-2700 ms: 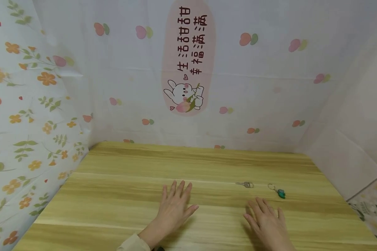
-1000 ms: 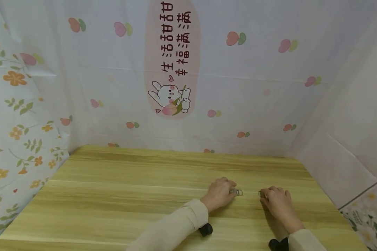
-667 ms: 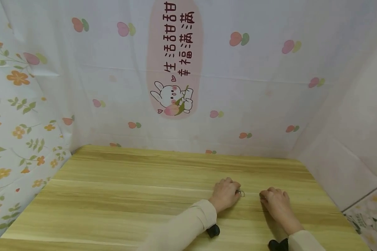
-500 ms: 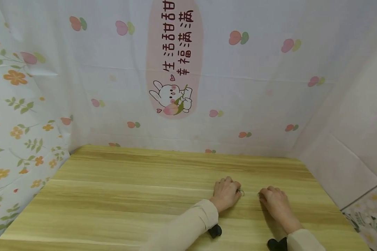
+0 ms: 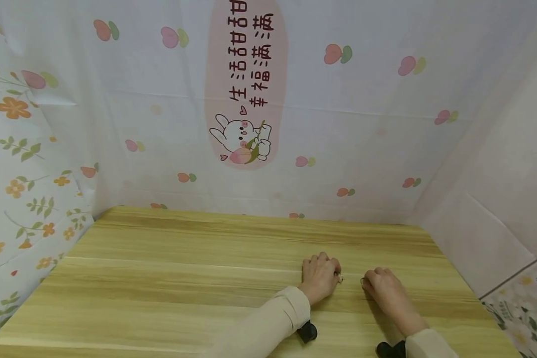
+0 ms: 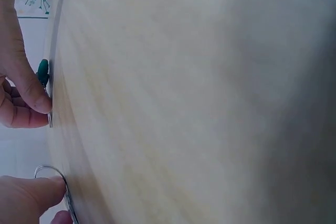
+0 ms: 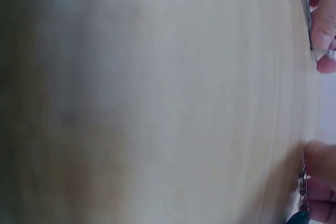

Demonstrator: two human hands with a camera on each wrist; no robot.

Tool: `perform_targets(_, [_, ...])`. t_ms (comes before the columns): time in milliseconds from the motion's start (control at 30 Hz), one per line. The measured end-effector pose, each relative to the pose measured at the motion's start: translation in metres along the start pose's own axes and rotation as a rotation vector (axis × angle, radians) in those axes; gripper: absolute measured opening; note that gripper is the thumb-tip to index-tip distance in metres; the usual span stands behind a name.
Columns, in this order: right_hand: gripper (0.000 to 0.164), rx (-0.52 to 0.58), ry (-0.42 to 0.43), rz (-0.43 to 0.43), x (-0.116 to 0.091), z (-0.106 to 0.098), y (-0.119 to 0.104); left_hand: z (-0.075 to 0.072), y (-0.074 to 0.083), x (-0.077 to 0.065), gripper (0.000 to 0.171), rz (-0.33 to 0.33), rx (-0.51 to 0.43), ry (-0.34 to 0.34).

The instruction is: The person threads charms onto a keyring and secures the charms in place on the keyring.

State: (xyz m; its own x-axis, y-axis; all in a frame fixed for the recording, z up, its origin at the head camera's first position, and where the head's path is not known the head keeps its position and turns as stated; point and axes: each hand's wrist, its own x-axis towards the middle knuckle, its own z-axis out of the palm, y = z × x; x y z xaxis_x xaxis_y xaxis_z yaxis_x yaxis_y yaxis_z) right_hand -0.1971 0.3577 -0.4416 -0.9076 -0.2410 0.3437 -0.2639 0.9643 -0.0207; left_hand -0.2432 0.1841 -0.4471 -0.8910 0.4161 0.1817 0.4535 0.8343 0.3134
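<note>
My left hand (image 5: 319, 278) pinches a metal key close over the wooden table. The key's ring (image 5: 340, 279) pokes out past the fingertips, and the rest of the key is mostly hidden by the hand. Across a small gap, my right hand (image 5: 387, 296) pinches a keychain by its split ring (image 5: 363, 282). In the right wrist view its short chain (image 7: 303, 190) runs down to a green charm (image 7: 299, 217). That charm (image 6: 43, 69) also shows beside the right thumb in the left wrist view. The two rings face each other, apart.
The wood-grain table (image 5: 161, 278) stretches to the left and front. A white printed curtain (image 5: 161, 114) hangs along its back edge, with a flowered one (image 5: 22, 199) at the left. Black wrist devices (image 5: 307, 331) sit under both sleeves.
Both hands lay spread on the table earlier; they have since moved to the key and keychain and pinched them. Lately the left fingers cover more of the key, and the right hand has shifted slightly left.
</note>
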Motion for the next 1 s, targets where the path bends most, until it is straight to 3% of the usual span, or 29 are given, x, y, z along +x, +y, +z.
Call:
perform_targets(200, [0.021,-0.084,0.057,-0.075,0.000,0.001,-0.004,-0.003,-0.004,-0.002,0.004,0.034,-0.036,0.045])
perform_targets(333, [0.012,-0.033,0.046,-0.014,-0.001,0.001,-0.004,-0.008,-0.010,-0.006,0.009,0.103,-0.071,0.097])
perform_targets(433, [0.005,0.110,0.012,0.080,-0.004,-0.001,-0.004,-0.012,-0.016,-0.009,0.009,0.151,-0.117,0.100])
perform_targets(533, [0.007,0.319,-0.005,0.177,-0.007,-0.003,-0.007,-0.016,-0.022,-0.014,0.007,0.164,-0.225,0.080])
perform_targets(733, [0.016,0.751,0.053,0.278,-0.012,-0.010,-0.031,-0.025,-0.034,-0.028,0.003,0.134,-0.530,0.072])
perform_targets(867, [0.023,0.956,0.095,0.289,-0.015,-0.015,-0.055,-0.034,-0.040,-0.042,0.003,0.114,-0.676,0.090])
perform_targets(1000, [0.031,1.116,0.068,0.411,-0.017,-0.025,-0.078,-0.045,-0.045,-0.059,0.005,0.085,-0.766,0.094])
